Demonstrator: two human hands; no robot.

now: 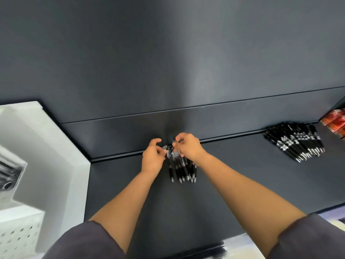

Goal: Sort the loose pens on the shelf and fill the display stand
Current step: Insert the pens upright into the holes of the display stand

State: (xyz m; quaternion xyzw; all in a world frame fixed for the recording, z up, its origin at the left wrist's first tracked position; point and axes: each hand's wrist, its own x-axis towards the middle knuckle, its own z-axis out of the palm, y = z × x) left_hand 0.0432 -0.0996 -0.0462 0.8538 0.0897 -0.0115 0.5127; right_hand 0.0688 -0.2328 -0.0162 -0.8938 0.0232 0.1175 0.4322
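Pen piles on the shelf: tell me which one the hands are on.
The smaller pile in the middle: both the left hand and the right hand grip its upper ends. The larger pile to the right lies apart from them.

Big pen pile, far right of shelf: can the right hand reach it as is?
Probably yes. Only bare shelf lies between the right hand and the big pen pile; nothing stands in the way. But its grip is busy pinching a pen at the small bundle.
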